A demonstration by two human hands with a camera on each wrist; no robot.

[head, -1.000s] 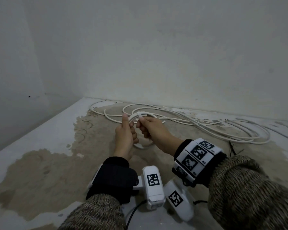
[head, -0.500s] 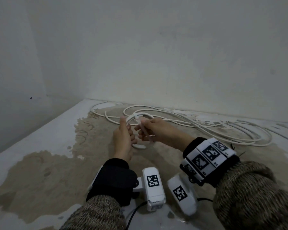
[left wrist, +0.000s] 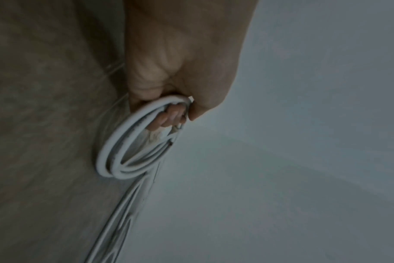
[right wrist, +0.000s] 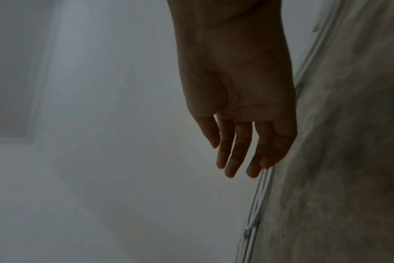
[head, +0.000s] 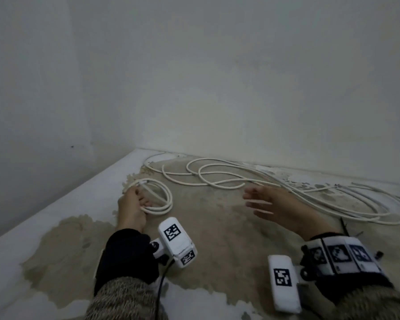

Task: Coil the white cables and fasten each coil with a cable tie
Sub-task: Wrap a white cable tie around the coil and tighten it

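Left fingers (left wrist: 169,118): curled through the loops of a small coil of round white plastic cable (head: 158,196), thumb closed over the outside; they grip the coil.
Left hand (head: 131,207): at 9 o'clock of the scene in the head view, palm side low over the floor; black wrist strap and knitted brown sleeve behind it.
Small coil: several turns, gathered at the hand's far edge and lying out toward 2 o'clock from the knuckles; whether it rests on the floor or hangs just above it cannot be told. A tie on it cannot be made out.
Right fingers (right wrist: 234,153): straight, slightly spread, holding nothing.
Right hand (head: 277,205): at 3 o'clock of the left hand, well apart from the small coil, palm turned left, blurred in the head view.
Loose white cable, long, in wide untidy loops (head: 286,188): on the floor from 11 o'clock to 3 o'clock, along the foot of the wall; its nearest strands pass just beyond the right fingertips, contact cannot be told.
Black thin cable ties (head: 344,225): on the floor at 4 o'clock, just beside the right wrist band.
Floor, pale with a large brown worn patch (head: 217,227): carries all the cable.
Wall, plain grey-white (head: 217,77): at 12 o'clock, meeting a second wall at 10 o'clock.
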